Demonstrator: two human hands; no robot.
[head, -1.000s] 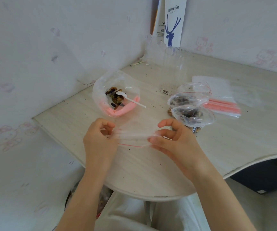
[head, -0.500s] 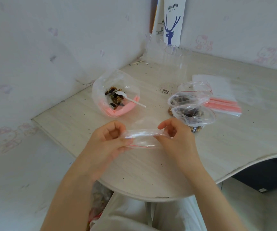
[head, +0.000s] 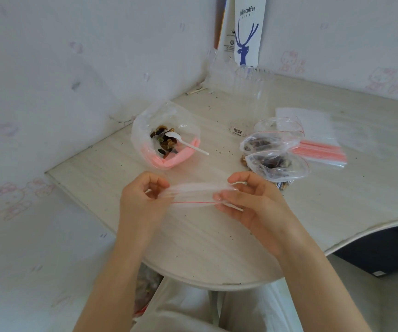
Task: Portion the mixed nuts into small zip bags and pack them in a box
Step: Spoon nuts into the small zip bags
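Observation:
An empty small clear zip bag [head: 194, 194] with a red seal line is stretched flat between my hands just above the table. My left hand [head: 142, 200] pinches its left end and my right hand [head: 248, 200] pinches its right end. Behind them a large clear bag [head: 145, 130] with a pink strip lies open, holding mixed nuts [head: 165, 141] and a white plastic spoon [head: 186, 144]. To the right lie three small zip bags [head: 277, 164] with nuts inside. A clear plastic box [head: 248, 97] stands at the back.
A stack of unused zip bags [head: 317, 142] with red strips lies at the right. A white paper coffee bag [head: 248, 29] leans in the wall corner. The pale wooden table [head: 205, 248] has a curved front edge; walls close off left and back.
My hands drew together and bunched the small bag half a second ago, then moved apart again, pulling the bag flat between them.

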